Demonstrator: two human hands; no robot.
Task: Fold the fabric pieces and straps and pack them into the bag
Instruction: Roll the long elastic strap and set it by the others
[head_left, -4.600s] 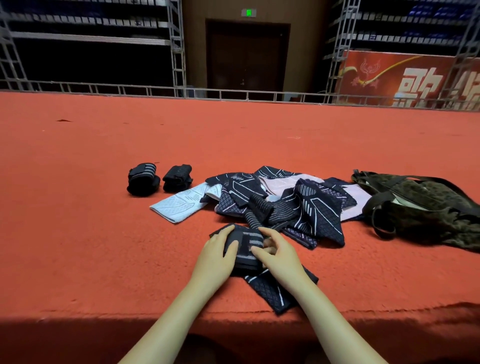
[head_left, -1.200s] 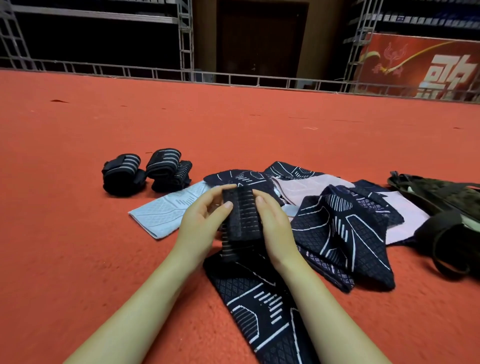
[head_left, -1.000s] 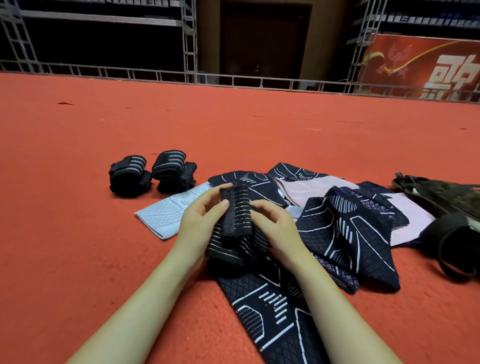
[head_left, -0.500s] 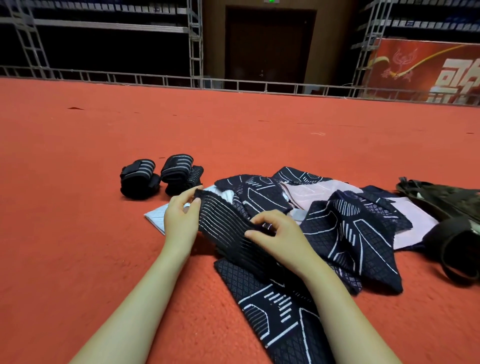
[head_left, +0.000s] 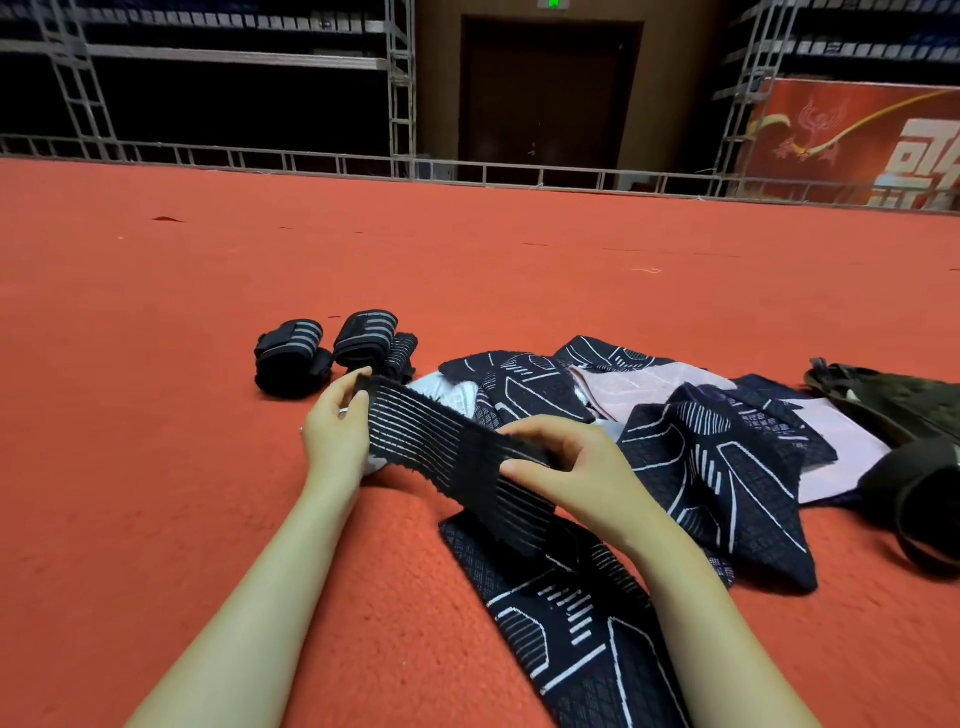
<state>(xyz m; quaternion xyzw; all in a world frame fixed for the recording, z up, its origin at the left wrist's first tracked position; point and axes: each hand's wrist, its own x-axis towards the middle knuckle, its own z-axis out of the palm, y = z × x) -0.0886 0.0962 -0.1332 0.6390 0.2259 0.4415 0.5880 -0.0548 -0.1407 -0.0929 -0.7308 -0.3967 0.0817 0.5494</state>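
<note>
On the banner (head_left: 852, 140): unreadable white characters

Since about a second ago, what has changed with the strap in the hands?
The striped strap, then bunched upright between both hands, is now pulled out long: the left hand drew its end left, while the right hand pinches the middle. The rolled straps, fabric pile and bag stayed put.

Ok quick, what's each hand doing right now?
Left hand: pinches one end of the striped black strap.
Right hand: grips the same strap further along, fingers curled over it.
</note>
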